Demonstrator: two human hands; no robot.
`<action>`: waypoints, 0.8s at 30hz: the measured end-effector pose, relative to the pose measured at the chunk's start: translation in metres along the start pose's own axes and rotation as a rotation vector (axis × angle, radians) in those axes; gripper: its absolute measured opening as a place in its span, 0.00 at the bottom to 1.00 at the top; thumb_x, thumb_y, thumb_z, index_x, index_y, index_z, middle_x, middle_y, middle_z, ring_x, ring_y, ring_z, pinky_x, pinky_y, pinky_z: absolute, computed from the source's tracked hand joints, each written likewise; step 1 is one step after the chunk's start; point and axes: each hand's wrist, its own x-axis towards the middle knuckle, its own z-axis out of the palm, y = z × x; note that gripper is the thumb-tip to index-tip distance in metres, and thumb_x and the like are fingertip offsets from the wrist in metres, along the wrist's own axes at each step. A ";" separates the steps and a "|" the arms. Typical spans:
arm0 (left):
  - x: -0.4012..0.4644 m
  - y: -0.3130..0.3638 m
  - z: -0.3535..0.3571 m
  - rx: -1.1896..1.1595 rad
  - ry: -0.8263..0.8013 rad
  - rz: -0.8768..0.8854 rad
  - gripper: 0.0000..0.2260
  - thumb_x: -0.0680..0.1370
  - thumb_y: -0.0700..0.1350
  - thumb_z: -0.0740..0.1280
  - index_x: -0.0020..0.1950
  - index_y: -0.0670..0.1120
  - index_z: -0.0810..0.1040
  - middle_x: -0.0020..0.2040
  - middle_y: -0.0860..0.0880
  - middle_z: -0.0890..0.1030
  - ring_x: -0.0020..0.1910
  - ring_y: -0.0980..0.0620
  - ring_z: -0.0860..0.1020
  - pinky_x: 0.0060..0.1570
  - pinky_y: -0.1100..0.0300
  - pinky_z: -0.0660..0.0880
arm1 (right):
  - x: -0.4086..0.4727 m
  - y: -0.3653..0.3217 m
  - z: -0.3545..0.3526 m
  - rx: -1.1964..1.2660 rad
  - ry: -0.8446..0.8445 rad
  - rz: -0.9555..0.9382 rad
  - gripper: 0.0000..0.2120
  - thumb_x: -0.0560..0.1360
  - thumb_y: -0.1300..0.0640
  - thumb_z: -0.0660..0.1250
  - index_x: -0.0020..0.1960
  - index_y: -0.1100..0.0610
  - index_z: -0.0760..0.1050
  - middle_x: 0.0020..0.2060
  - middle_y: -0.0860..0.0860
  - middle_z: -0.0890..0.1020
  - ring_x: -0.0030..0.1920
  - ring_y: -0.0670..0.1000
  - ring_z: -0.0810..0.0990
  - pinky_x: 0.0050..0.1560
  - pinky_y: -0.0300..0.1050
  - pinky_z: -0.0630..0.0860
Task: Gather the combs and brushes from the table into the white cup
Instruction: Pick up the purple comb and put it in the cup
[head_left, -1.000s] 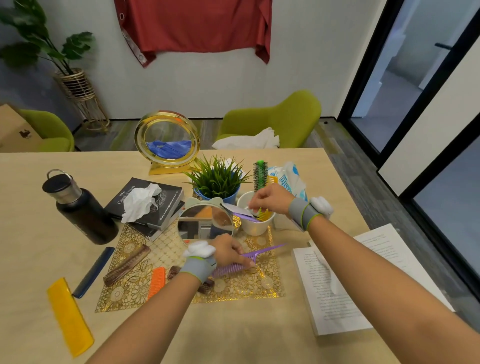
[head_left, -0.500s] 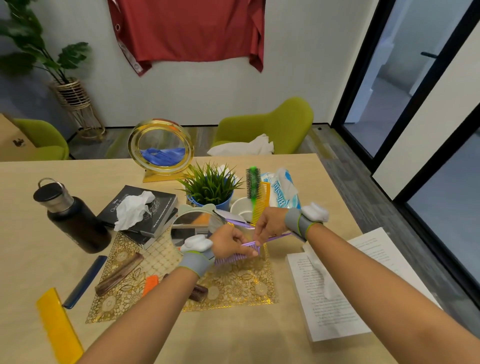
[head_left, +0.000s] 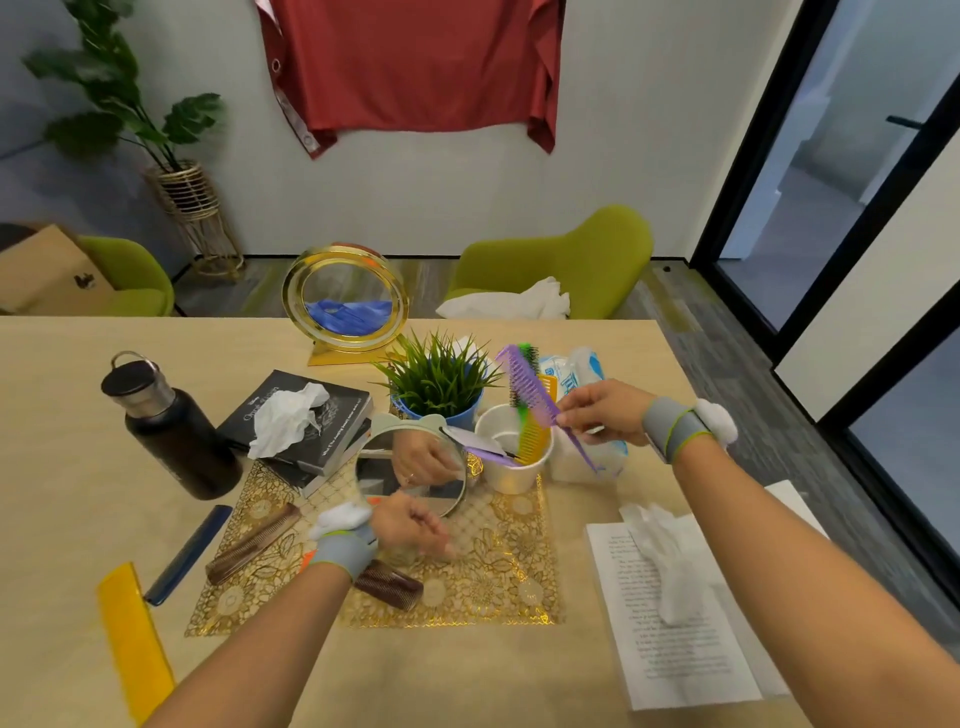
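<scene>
My right hand (head_left: 605, 410) holds a purple tail comb (head_left: 530, 387) tilted beside the white cup (head_left: 511, 467), teeth end up, thin tail pointing down to the right. The cup holds an orange comb (head_left: 535, 439), a green brush (head_left: 525, 364) and another purple comb. My left hand (head_left: 413, 530) hovers over the gold placemat (head_left: 493, 571), loosely curled with nothing in it. On the mat lie a brown comb (head_left: 254, 543) and a dark brown comb (head_left: 389, 590); an orange comb is mostly hidden under my left wrist. A blue comb (head_left: 187, 553) and a yellow comb (head_left: 135, 644) lie on the table at the left.
A round mirror (head_left: 410, 467) stands left of the cup, a potted plant (head_left: 441, 384) behind it. A black bottle (head_left: 171, 426), books with a tissue (head_left: 306, 421), a sand-art frame (head_left: 345, 306), a wipes pack (head_left: 576, 374) and papers (head_left: 675, 613) crowd the table.
My right hand took the purple tail comb from my left hand and lifted it up beside the cup. My left hand let go and drew back over the mat.
</scene>
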 end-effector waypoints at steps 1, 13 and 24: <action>-0.001 -0.004 0.000 -0.008 0.016 -0.017 0.07 0.68 0.36 0.75 0.35 0.46 0.80 0.20 0.57 0.78 0.18 0.62 0.72 0.25 0.72 0.70 | 0.001 -0.002 0.000 0.069 0.011 -0.006 0.08 0.72 0.65 0.67 0.38 0.54 0.74 0.27 0.47 0.80 0.26 0.41 0.78 0.28 0.32 0.76; -0.007 -0.009 0.003 -0.129 0.117 -0.023 0.06 0.68 0.35 0.74 0.37 0.43 0.79 0.32 0.46 0.78 0.23 0.60 0.71 0.26 0.71 0.70 | 0.035 0.000 0.032 0.138 0.316 -0.144 0.08 0.73 0.73 0.62 0.42 0.61 0.72 0.32 0.55 0.76 0.19 0.40 0.77 0.24 0.31 0.76; -0.011 -0.025 0.006 -0.089 0.124 -0.094 0.08 0.68 0.38 0.75 0.37 0.48 0.78 0.30 0.50 0.73 0.29 0.57 0.68 0.33 0.69 0.67 | 0.047 0.007 0.053 -0.361 0.460 -0.127 0.09 0.71 0.61 0.68 0.47 0.66 0.80 0.46 0.65 0.84 0.48 0.61 0.81 0.53 0.50 0.77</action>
